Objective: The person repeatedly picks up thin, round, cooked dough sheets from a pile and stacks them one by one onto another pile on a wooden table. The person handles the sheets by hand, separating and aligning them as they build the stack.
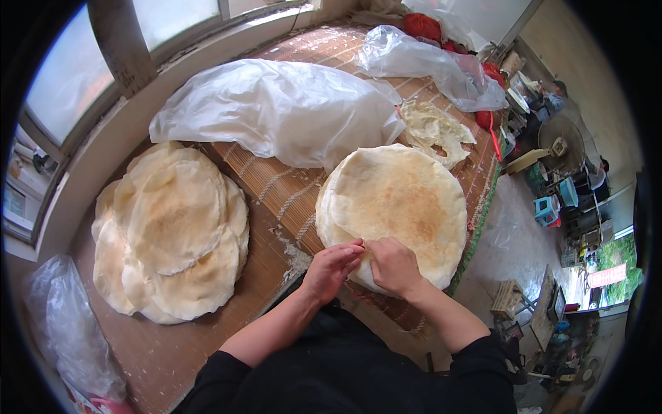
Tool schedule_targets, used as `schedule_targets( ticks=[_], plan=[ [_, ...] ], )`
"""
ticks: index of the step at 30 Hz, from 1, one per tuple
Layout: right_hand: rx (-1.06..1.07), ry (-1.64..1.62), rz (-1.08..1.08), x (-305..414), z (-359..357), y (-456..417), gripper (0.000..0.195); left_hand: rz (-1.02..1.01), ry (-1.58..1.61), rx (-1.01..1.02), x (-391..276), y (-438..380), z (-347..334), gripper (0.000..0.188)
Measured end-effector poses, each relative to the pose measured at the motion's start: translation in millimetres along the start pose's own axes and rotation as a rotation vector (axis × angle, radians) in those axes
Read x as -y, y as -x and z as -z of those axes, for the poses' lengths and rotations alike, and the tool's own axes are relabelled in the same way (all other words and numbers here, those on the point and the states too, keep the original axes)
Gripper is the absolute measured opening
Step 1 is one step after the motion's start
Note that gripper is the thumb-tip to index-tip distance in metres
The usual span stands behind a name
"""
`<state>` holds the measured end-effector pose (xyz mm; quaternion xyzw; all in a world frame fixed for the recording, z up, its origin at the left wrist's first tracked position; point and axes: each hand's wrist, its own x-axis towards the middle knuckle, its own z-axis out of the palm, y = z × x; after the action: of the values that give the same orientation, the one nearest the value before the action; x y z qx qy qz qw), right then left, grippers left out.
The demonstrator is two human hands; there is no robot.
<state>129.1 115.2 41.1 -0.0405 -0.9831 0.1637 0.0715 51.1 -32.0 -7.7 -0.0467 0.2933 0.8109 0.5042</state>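
Observation:
A stack of large round flatbreads (398,202) lies before me, the top one browned in the middle. At its near left edge are both of my hands, almost touching. The fingers of my left hand (333,266) are held together, palm turned towards the other hand. My right hand (395,264) has its fingers curled down at the bread's edge; whether it pinches the edge is hidden. Another pile of thin round flatbreads (176,227), loosely overlapped, lies to the left on a brown board (207,336). Behind the right stack sits a torn, crumpled sheet of pale flatbread (434,129).
A large white plastic bag (284,108) lies on the bamboo mat (258,171) behind the stacks. More clear plastic (424,62) is at the back and lower left (77,331). A red-handled tool (495,137) rests by the mat's right edge. Two people are far right.

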Motion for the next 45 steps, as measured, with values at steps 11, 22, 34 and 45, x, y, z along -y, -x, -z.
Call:
schedule_targets(
  ticks=[11, 22, 34, 45],
  plan=[
    [-0.435, -0.607, -0.573, -245.9, 238.2, -53.3, 0.013, 0.016, -0.080, -0.119, -2.1, -5.6, -5.0, 0.034],
    [-0.784, 0.846, -0.104, -116.7, 375.1, -124.1, 0.021, 0.005, -0.214, -0.237, 3.9, 8.5, 18.0, 0.022],
    [0.022, 0.205, 0.101, -1.2, 16.6, -18.2, 0.019, -0.030, -0.370, -0.178, -8.2, 7.8, -3.2, 0.028],
    [0.019, -0.046, -0.188, -15.1, 19.5, -19.7, 0.022, 0.083, -0.199, -0.056, -16.9, -4.6, 3.8, 0.034]
  ],
)
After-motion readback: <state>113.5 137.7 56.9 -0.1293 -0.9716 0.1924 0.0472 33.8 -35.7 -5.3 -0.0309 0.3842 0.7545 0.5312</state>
